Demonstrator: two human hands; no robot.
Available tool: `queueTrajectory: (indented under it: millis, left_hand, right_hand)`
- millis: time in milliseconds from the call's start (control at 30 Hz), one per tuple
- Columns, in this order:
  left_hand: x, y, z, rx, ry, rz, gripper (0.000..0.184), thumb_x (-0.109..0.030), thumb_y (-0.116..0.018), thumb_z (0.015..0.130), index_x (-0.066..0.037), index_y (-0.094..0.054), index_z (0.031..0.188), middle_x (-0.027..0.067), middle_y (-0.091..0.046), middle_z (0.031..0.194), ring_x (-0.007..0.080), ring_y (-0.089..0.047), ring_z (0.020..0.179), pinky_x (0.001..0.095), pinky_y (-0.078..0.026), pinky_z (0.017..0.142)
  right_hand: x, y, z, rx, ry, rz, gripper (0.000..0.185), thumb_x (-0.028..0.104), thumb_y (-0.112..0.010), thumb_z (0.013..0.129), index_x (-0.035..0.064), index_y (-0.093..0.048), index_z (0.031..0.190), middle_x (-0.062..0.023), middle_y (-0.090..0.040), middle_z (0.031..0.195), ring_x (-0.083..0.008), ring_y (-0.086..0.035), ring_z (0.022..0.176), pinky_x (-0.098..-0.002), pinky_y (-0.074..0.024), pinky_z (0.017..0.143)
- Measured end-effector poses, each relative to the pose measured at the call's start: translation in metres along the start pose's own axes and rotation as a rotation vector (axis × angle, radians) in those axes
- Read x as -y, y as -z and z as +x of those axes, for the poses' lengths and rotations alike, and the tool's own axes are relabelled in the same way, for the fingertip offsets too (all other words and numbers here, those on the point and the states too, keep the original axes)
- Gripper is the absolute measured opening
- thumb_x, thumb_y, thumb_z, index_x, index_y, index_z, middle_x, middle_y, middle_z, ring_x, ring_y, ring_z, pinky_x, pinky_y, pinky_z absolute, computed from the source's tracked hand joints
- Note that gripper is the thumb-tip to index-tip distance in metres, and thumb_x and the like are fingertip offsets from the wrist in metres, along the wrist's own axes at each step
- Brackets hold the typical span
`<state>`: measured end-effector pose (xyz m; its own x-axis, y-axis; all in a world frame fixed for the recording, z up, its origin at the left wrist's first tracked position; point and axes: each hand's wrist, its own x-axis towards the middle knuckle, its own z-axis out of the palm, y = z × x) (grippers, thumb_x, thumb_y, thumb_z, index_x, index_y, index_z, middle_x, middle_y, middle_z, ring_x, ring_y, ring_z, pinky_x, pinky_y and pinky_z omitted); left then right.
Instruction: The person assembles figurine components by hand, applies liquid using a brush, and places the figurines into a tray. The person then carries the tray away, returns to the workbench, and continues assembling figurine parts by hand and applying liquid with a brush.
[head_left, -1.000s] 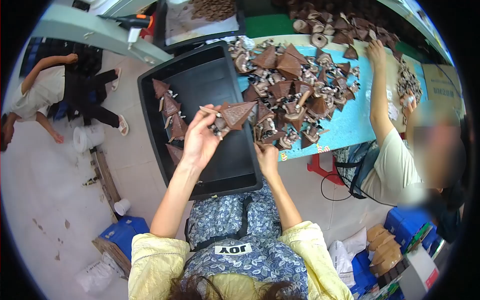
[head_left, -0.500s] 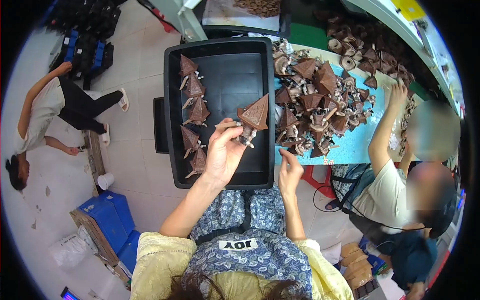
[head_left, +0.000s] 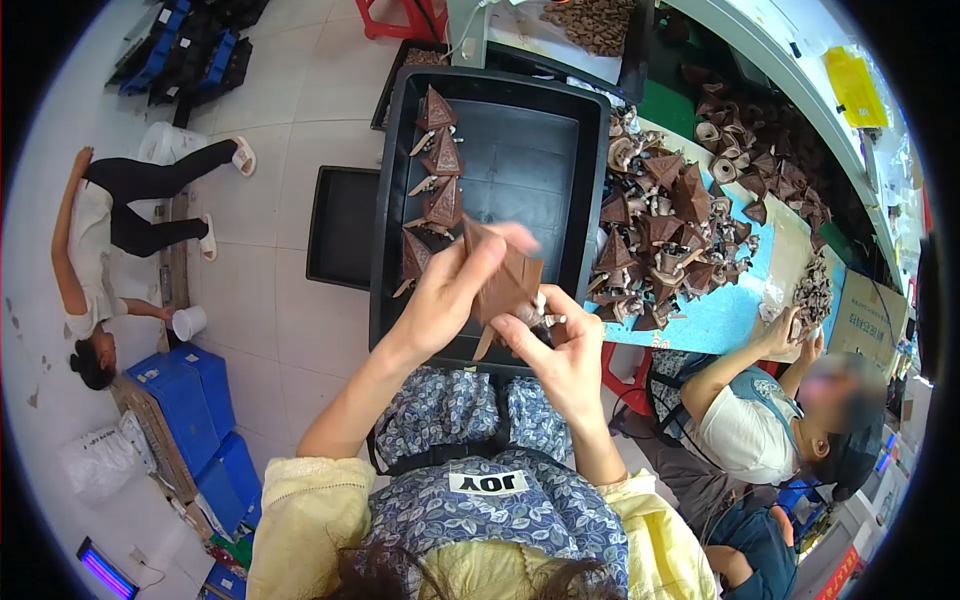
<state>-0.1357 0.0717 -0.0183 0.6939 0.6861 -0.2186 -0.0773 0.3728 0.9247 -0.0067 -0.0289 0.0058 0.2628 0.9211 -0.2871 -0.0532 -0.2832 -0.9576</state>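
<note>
A small figurine (head_left: 508, 288) with a large brown pointed hat is held between my two hands over the near end of a black tray (head_left: 398, 190). My left hand (head_left: 450, 285) is closed about the hat, its fingertips smeared by motion. My right hand (head_left: 562, 350) pinches the figurine's body from below, thumb in front; most of that body is hidden. Along the tray's left side stands a row of several like figurines (head_left: 443, 155). Part of the row is behind my left hand.
On the blue-topped table (head_left: 745, 285) to the right lies a heap of similar figurines (head_left: 665, 235). A co-worker (head_left: 745, 420) sits there, handling small brown parts (head_left: 812, 298). A second black tray (head_left: 340, 225) is on the floor at left, near another person (head_left: 100, 230).
My right hand has come up from the tray's edge and taken hold of the figurine. My left hand has shifted onto its hat. The view has turned, and the co-worker's arms have moved nearer.
</note>
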Motion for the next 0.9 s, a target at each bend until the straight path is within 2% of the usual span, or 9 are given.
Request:
queueTrajectory:
  millis: [33, 100, 167, 300, 400, 533, 633, 700, 900]
  left_hand:
    - [-0.002, -0.002, 0.001, 0.002, 0.002, -0.003, 0.043, -0.036, -0.039, 0.102, -0.001, -0.053, 0.122, 0.0152, -0.059, 0.119, 0.0216, -0.057, 0.111, 0.0342, -0.045, 0.095]
    - [-0.005, -0.015, 0.005, -0.04, 0.14, -0.622, 0.053, -0.043, -0.029, 0.103, 0.0, -0.057, 0.116, 0.0199, -0.06, 0.118, 0.0299, -0.058, 0.111, 0.0434, -0.045, 0.099]
    - [0.004, -0.025, 0.005, -0.029, 0.135, -0.936, 0.053, -0.046, -0.03, 0.102, -0.003, -0.057, 0.116, 0.0197, -0.06, 0.117, 0.0324, -0.058, 0.111, 0.0442, -0.047, 0.099]
    - [0.009, -0.034, 0.009, 0.034, 0.046, -1.164, 0.055, -0.05, -0.027, 0.101, -0.004, -0.056, 0.111, 0.0175, -0.06, 0.115, 0.0301, -0.057, 0.115, 0.0426, -0.044, 0.104]
    - [0.014, -0.032, 0.011, 0.135, -0.011, -1.194, 0.054, -0.051, -0.026, 0.1, -0.005, -0.054, 0.113, 0.0169, -0.058, 0.118, 0.0299, -0.049, 0.125, 0.0416, -0.04, 0.107]
    - [0.017, -0.037, 0.012, 0.164, 0.014, -1.322, 0.049, -0.048, -0.028, 0.101, -0.008, -0.053, 0.116, 0.0177, -0.053, 0.128, 0.0311, -0.039, 0.133, 0.0441, -0.039, 0.108]
    - [0.005, -0.04, 0.016, 0.169, 0.046, -1.28, 0.044, -0.044, -0.029, 0.102, -0.013, -0.05, 0.126, 0.0177, -0.046, 0.138, 0.0344, -0.037, 0.134, 0.0483, -0.039, 0.107]
    - [-0.003, -0.024, 0.022, 0.166, 0.106, -0.991, 0.047, -0.046, -0.029, 0.101, -0.022, -0.034, 0.142, 0.0215, -0.04, 0.141, 0.0382, -0.04, 0.131, 0.0496, -0.042, 0.103]
    - [-0.018, -0.007, 0.017, 0.346, 0.143, -0.334, 0.048, -0.045, -0.032, 0.1, -0.005, -0.04, 0.126, 0.0202, -0.054, 0.124, 0.0242, -0.06, 0.107, 0.0345, -0.049, 0.093]
  right_hand:
    - [0.008, -0.005, 0.0, -0.002, -0.003, -0.002, 0.02, 0.01, -0.072, 0.085, -0.003, -0.062, 0.097, -0.0012, -0.067, 0.073, -0.0041, -0.059, 0.07, -0.0184, -0.0471, 0.061]
    - [0.022, -0.008, 0.0, -0.172, -0.073, 0.137, 0.015, 0.006, -0.071, 0.085, 0.0001, -0.061, 0.093, 0.0011, -0.064, 0.076, -0.0024, -0.056, 0.067, -0.016, -0.0439, 0.056]
    - [0.027, -0.009, -0.003, -0.172, -0.059, 0.141, 0.014, 0.004, -0.07, 0.084, -0.0002, -0.059, 0.092, 0.0, -0.064, 0.078, -0.0028, -0.056, 0.067, -0.0164, -0.0444, 0.059]
    - [0.029, -0.011, -0.012, -0.188, 0.047, 0.067, 0.018, 0.0, -0.068, 0.085, -0.0036, -0.056, 0.097, -0.0047, -0.064, 0.084, -0.0054, -0.058, 0.072, -0.0179, -0.0466, 0.064]
    - [0.027, -0.011, -0.014, -0.222, 0.26, -0.156, 0.029, 0.006, -0.074, 0.077, -0.0042, -0.059, 0.101, -0.0108, -0.061, 0.079, -0.0167, -0.06, 0.065, -0.0261, -0.0479, 0.058]
    - [0.03, -0.016, -0.024, -0.259, 0.183, -0.131, 0.033, 0.005, -0.075, 0.075, -0.0046, -0.06, 0.103, -0.0118, -0.06, 0.077, -0.0184, -0.056, 0.062, -0.0278, -0.0451, 0.054]
    - [0.035, -0.013, -0.018, -0.324, 0.411, -0.338, 0.039, 0.002, -0.077, 0.07, -0.005, -0.06, 0.104, -0.0118, -0.059, 0.079, -0.0213, -0.056, 0.064, -0.0296, -0.0448, 0.055]
    - [0.035, -0.007, -0.016, -0.354, 0.496, -0.49, 0.043, 0.0, -0.077, 0.064, -0.0049, -0.061, 0.104, -0.0113, -0.06, 0.082, -0.0244, -0.055, 0.067, -0.0316, -0.0456, 0.059]
    - [0.021, -0.008, -0.016, -0.422, 0.616, -0.434, 0.044, -0.009, -0.078, 0.056, -0.0022, -0.058, 0.095, -0.0129, -0.062, 0.087, -0.0285, -0.06, 0.077, -0.0332, -0.0463, 0.063]
